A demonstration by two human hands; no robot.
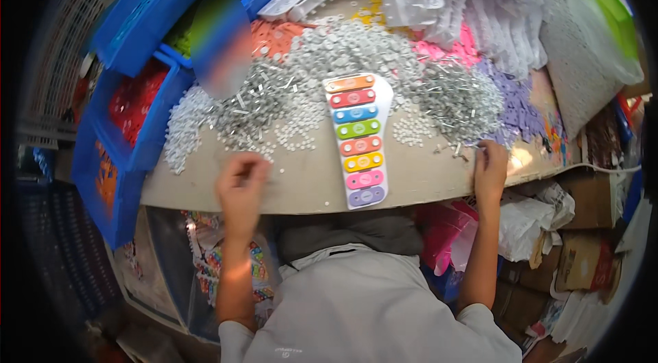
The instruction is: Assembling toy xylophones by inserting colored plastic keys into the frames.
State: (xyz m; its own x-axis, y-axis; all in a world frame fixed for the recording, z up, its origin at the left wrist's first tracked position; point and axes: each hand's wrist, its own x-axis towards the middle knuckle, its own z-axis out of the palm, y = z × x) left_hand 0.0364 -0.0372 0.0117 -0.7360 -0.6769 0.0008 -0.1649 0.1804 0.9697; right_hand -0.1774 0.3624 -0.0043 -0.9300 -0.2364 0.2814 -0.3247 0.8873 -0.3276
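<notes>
A toy xylophone (360, 140) lies upright before me on the table, its white body carrying several coloured bars, orange at the far end and purple at the near end. White round caps sit on most bars; the purple bar shows dark holes instead. To its left, my left hand (241, 181) hovers over the table edge, blurred, with its fingers curled; whatever they hold does not show. My right hand (491, 167) rests at the right by the edge of a pile of small metal pieces (459, 102), fingers bent together. What it pinches is hidden.
White caps (343, 47) are heaped behind the xylophone, with metal pieces (253, 99) at left. Blue bins (130, 157) hold red and orange parts. Purple bars (514, 102) lie at right. White plastic bodies (500, 6) are stacked at the back. A blurred multicoloured object (223, 41) hangs over the bins.
</notes>
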